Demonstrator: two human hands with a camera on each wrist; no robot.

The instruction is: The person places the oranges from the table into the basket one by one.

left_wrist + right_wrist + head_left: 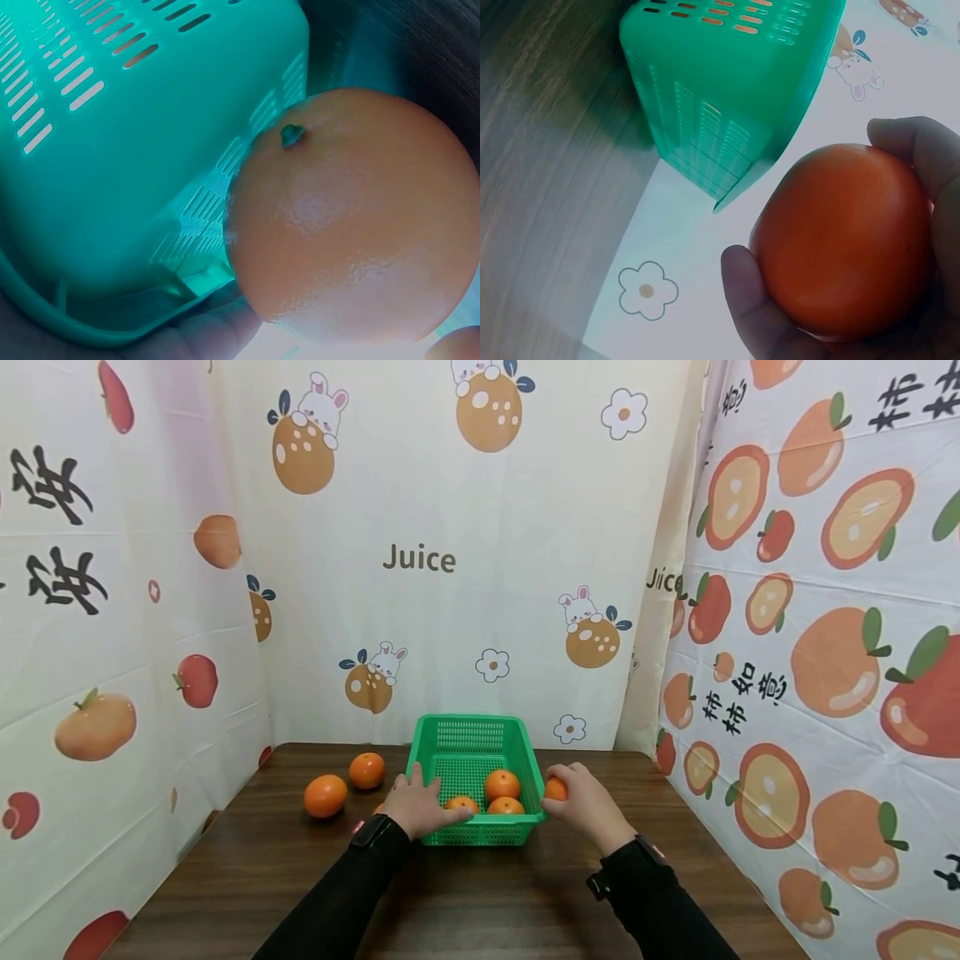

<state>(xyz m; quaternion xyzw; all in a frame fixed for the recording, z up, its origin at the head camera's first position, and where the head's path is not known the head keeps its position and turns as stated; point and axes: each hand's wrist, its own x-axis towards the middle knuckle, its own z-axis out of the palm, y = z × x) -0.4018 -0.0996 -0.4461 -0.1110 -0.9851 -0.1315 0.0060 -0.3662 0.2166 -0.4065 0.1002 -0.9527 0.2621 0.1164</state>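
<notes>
Now orange [844, 240] within right hand [588, 806].

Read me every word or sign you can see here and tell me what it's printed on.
"Juice": back curtain.
"Juice", partly hidden in the fold: corner of the right curtain.
"柿柿如意": right curtain.
Black characters on the left curtain: cut off, unreadable.
Green basket, oranges: no text.

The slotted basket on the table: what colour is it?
The basket is green, a bright green plastic; the head view shows it best.
</notes>
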